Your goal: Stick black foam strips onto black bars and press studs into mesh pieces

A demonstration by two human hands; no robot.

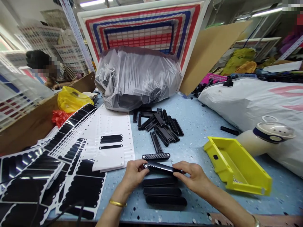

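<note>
A long black piece with rounded ends and a shiny, scalloped edge is held level between my two hands. My left hand pinches its left end between thumb and fingers. At the other end, my right hand has its thumb and fingertips closed on the piece. Just beyond it lies a similar black piece with a diamond-textured face. Nearer to me, several smooth black pieces lie in a stack of rows. A white sheet with a few black strip stickers lies beyond my left hand.
Loose black pieces are heaped mid-table. Sheets of black stickers cover the left side. At right are a yellow bin with small metal parts, a cream bottle and a white sack. A plastic-wrapped bundle stands behind; a person sits far left.
</note>
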